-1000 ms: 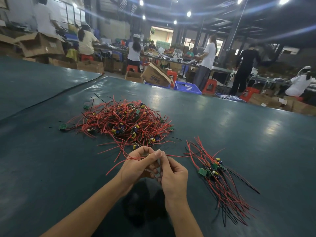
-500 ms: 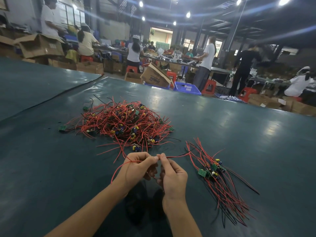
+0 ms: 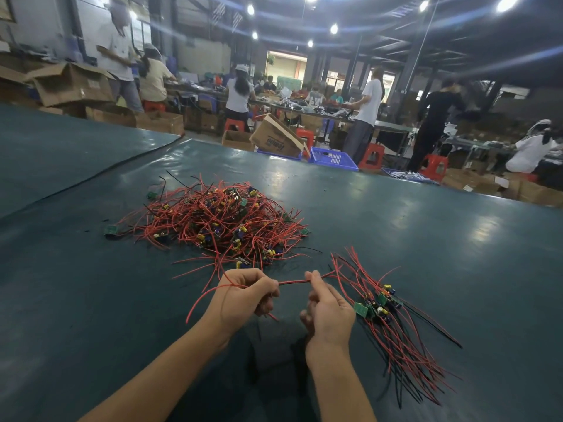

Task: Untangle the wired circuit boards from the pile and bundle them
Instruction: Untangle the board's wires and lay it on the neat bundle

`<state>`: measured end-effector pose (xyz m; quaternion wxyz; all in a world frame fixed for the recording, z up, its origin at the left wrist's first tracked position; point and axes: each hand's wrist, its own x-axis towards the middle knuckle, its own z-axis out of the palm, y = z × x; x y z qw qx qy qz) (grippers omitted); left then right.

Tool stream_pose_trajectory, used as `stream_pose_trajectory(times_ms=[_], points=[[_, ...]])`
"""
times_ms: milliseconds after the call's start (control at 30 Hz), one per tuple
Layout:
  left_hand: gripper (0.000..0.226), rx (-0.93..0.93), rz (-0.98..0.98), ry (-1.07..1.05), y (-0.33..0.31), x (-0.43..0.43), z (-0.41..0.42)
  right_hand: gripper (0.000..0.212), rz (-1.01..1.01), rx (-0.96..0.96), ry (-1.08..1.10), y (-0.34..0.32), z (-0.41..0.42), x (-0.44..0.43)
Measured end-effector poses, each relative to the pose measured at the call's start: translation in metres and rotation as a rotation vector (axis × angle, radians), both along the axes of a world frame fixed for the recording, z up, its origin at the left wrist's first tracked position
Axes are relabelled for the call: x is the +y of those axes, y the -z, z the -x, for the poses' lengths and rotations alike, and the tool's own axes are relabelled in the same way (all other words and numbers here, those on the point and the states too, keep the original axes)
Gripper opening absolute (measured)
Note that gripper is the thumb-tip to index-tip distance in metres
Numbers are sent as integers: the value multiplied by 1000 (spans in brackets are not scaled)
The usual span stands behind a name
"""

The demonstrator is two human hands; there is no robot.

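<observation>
**Both hands pinch one red wire, between pile and sorted bunch**

From my feed both forearms reach in from the bottom edge, close together over the dark green table [image 3: 426,239]; the left hand [image 3: 243,295] has its fingers curled, thumb and forefinger pinching a red wire [image 3: 294,282], with loose red ends trailing out on its left and below it; the right hand [image 3: 327,312] pinches the same wire between thumb and forefinger, the other fingers folded in; the wire runs taut and nearly level between the two hands.

Beyond the table's far edge I see a blue crate [image 3: 333,158] and a tilted cardboard box [image 3: 275,141]; I cannot tell what either holds.

The pile [image 3: 219,223] of tangled red wires and small green boards lies on the table just beyond the left hand; the sorted bunch [image 3: 393,324] lies just right of the right hand, its boards gathered near that hand and its wires fanning away to the right and towards me; the far end of the held wire meets this bunch.
</observation>
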<state>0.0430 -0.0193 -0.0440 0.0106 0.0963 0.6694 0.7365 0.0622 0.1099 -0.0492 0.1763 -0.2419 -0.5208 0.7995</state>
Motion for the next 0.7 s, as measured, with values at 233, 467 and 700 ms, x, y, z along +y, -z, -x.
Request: stream_pose_trajectory(times_ms=[233, 467, 700], points=[[41, 19, 4, 43, -2, -3, -1, 14, 239, 52, 135, -2, 5, 21], [32, -30, -121, -29, -3, -15, 6, 20, 270, 97, 102, 1, 0, 20], [43, -11, -16, 55, 5, -10, 7, 32, -111, 40, -231, 9, -9, -23]])
